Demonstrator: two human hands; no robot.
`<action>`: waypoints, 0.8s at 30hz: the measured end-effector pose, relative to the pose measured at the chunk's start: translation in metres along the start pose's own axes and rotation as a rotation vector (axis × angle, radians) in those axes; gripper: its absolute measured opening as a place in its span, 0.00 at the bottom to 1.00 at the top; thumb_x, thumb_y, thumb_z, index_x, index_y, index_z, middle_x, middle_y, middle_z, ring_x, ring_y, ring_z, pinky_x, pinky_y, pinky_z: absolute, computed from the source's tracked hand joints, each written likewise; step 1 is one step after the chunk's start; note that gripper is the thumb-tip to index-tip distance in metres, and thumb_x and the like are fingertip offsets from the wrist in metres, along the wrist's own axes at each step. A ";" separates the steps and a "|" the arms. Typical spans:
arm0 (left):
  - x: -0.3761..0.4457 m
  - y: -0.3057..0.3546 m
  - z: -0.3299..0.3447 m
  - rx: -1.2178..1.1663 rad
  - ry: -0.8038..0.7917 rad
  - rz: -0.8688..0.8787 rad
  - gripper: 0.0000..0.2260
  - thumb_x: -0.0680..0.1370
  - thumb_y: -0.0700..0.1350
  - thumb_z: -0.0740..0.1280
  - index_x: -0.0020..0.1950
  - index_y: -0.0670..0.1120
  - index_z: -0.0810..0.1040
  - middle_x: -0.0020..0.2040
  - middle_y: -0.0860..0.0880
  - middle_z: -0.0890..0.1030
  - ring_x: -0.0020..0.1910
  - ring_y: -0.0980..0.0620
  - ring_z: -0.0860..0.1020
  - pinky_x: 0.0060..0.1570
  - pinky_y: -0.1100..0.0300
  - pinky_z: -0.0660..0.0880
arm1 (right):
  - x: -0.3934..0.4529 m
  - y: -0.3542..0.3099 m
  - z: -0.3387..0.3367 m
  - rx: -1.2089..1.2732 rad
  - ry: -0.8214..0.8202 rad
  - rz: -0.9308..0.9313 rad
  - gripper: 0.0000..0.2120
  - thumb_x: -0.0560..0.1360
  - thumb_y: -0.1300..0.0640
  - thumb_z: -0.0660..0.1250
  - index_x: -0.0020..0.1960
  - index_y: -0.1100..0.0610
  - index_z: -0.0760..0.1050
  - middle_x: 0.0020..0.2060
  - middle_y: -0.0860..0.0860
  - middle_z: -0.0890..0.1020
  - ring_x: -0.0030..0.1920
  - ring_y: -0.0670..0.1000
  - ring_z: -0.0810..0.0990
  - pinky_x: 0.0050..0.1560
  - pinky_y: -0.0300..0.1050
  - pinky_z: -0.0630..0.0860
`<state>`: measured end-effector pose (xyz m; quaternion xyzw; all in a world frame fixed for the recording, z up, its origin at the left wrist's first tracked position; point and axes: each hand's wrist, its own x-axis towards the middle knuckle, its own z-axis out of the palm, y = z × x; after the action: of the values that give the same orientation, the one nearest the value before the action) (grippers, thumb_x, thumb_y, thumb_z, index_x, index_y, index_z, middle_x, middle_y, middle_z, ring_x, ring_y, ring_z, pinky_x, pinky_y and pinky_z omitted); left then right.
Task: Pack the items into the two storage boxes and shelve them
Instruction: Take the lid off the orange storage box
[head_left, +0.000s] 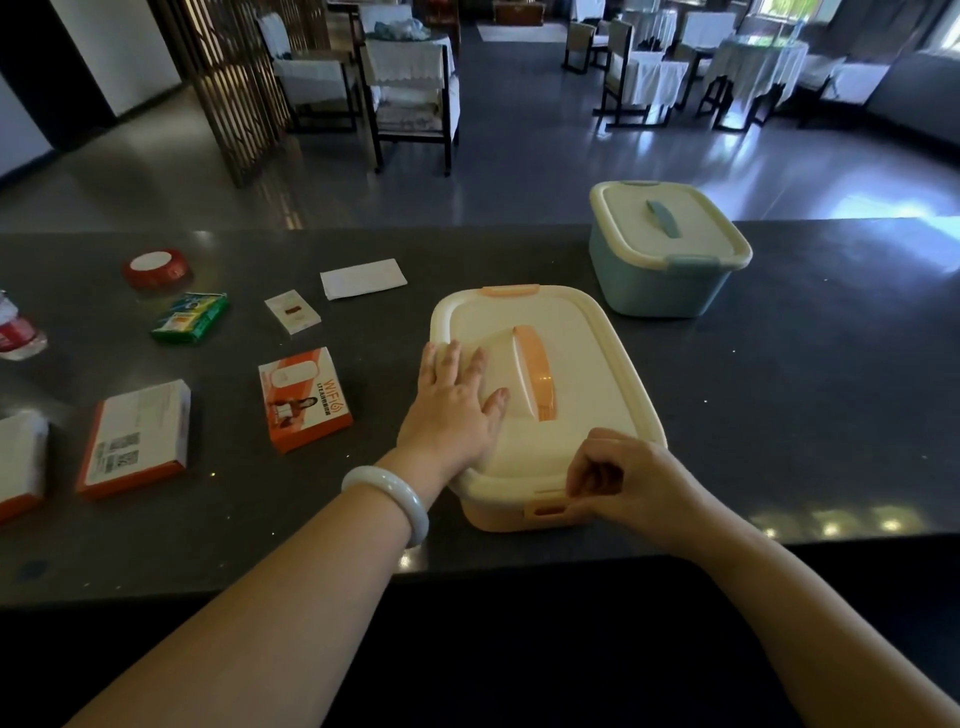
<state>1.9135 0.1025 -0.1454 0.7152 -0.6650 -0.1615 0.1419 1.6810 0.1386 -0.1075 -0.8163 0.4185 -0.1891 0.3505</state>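
Two boxes sit on the dark counter (779, 415). Your left hand (457, 410) lies flat with straight fingers on the lid of the orange box (571, 364) right in front of you. Your right hand (623, 480) curls its fingers around the orange clip (545, 506) on the near edge. Behind it, to the right, the blue box (665, 260) has its lid on. Small packs (304, 397) lie to the left.

Bare forearms; a pale, perhaps jade, bangle (387, 499) circles the left wrist.
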 end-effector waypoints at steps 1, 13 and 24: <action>0.000 0.000 -0.001 -0.005 -0.007 0.001 0.31 0.80 0.65 0.48 0.79 0.55 0.45 0.79 0.54 0.40 0.76 0.48 0.33 0.73 0.46 0.44 | 0.003 0.000 -0.003 0.021 -0.022 0.014 0.11 0.65 0.58 0.79 0.40 0.49 0.78 0.40 0.46 0.78 0.39 0.42 0.76 0.42 0.33 0.73; -0.042 -0.016 -0.012 -0.002 -0.031 -0.060 0.32 0.79 0.67 0.46 0.79 0.57 0.41 0.79 0.54 0.37 0.76 0.49 0.33 0.73 0.43 0.46 | 0.068 0.014 -0.007 -0.440 0.081 0.093 0.27 0.78 0.42 0.59 0.75 0.44 0.59 0.76 0.43 0.58 0.76 0.45 0.51 0.73 0.47 0.45; -0.008 -0.010 -0.043 0.195 0.057 -0.032 0.27 0.79 0.65 0.51 0.73 0.52 0.63 0.75 0.48 0.60 0.76 0.42 0.53 0.72 0.34 0.52 | 0.040 0.003 0.017 -0.444 0.064 0.195 0.27 0.77 0.37 0.54 0.75 0.41 0.58 0.75 0.40 0.57 0.75 0.50 0.53 0.74 0.52 0.49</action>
<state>1.9396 0.1110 -0.1101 0.7404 -0.6618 -0.0779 0.0880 1.7128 0.1119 -0.1203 -0.8225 0.5375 -0.0837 0.1657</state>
